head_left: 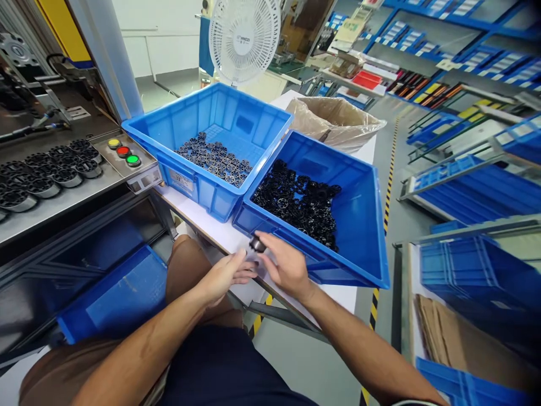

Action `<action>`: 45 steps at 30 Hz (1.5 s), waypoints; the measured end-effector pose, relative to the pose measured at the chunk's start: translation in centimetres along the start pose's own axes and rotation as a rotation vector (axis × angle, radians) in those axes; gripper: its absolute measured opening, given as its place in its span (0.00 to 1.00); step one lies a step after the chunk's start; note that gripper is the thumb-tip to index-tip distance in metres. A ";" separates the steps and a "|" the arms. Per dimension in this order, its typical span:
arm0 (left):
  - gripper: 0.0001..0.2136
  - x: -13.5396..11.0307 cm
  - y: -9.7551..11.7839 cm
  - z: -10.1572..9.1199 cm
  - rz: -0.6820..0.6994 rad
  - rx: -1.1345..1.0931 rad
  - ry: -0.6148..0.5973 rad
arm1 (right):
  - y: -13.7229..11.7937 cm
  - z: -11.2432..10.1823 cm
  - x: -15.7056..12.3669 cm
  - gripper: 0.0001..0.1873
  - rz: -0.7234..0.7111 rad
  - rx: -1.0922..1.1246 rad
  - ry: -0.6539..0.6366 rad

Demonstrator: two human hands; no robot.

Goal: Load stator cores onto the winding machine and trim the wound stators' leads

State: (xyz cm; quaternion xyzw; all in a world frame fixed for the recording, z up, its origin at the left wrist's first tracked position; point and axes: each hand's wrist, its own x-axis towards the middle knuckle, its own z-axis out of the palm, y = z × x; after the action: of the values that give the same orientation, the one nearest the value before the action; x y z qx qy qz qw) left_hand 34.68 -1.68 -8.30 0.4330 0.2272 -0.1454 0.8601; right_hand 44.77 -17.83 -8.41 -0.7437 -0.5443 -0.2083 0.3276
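Note:
My right hand (pixel 284 264) pinches a small dark round part (pixel 256 243) just in front of the near blue bin (pixel 359 259), which holds a heap of black ring-shaped parts (pixel 300 204). Close beside it, my left hand (pixel 224 275) has its fingers stretched toward the part, fingertips almost touching the right hand. A second blue bin (pixel 198 192) further left holds several metal-rimmed round parts (pixel 215 160). Both bins rest on a white table (pixel 203 217).
On the left, a machine bench carries rows of round parts (pixel 46 172) and a panel with yellow, red and green buttons (pixel 124 152). A white fan (pixel 244 39) and a bag-lined box (pixel 333 121) stand behind. Blue crates (pixel 460 270) are stacked at right; another blue bin (pixel 114 299) sits below left.

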 end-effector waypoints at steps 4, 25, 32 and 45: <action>0.28 -0.2 -0.4 -1.6 -0.010 0.049 0.046 | 2.8 -0.4 1.2 0.23 0.129 0.003 0.012; 0.28 -3.4 -2.2 -6.8 -0.006 0.068 0.155 | 1.0 3.8 -5.0 0.37 0.174 -0.014 -0.169; 0.22 -2.6 -2.8 -6.7 0.030 0.119 0.132 | -1.9 3.9 -4.8 0.17 0.356 0.175 -0.058; 0.19 -4.9 -0.3 -3.7 0.902 0.500 -0.019 | -8.9 0.3 0.6 0.19 0.657 1.057 -0.033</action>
State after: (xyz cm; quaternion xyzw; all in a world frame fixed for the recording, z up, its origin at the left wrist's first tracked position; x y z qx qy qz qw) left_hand 29.40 1.38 -7.92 0.6790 -0.0317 0.1861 0.7095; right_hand 36.54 -15.54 -5.88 -0.6129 -0.3214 0.2123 0.6899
